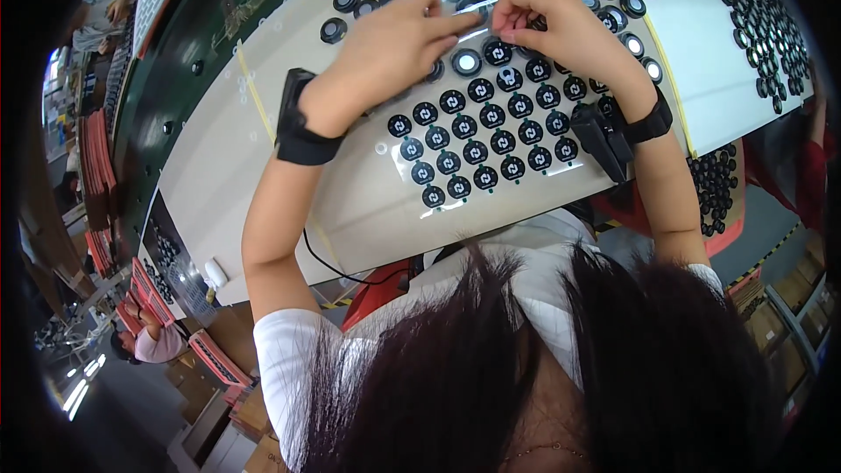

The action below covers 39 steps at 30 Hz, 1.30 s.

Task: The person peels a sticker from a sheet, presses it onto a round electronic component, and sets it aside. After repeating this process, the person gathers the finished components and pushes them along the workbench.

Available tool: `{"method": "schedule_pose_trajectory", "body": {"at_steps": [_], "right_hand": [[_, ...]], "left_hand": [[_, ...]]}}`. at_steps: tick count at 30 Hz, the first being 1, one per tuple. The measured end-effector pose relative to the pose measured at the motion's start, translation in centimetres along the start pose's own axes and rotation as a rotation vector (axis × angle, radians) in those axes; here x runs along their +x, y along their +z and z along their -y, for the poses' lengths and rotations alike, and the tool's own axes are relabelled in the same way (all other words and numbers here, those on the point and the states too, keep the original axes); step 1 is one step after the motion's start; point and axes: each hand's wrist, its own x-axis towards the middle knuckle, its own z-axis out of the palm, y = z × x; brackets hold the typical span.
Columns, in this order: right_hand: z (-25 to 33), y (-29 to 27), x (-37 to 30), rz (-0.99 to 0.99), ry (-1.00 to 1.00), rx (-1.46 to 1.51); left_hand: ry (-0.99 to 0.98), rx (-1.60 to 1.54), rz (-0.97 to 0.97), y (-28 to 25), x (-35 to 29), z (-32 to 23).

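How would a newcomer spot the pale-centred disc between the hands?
On the cream table, find the clear sheet of round black stickers. Beyond its rows, between left hand and right hand, sits the disc. Its white centre shows fully, unlike the black-faced disc immediately right.

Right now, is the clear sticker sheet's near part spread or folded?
Spread: there the clear sheet lies on the table, its black stickers in separate, uncovered rows.

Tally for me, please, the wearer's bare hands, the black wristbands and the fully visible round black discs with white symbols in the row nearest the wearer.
Left bare hand and right bare hand: 2
Black wristbands: 2
Round black discs with white symbols: 6
Total: 10
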Motion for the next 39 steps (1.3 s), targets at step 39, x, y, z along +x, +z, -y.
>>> {"method": "schedule_pose_trajectory", "body": {"at_steps": [39], "right_hand": [[8.0, 0.4, -2.2, -0.334, 0.06, 0.864]], "left_hand": [[-0.636, -0.898, -0.198, -4.5, -9.6, -4.6]]}}
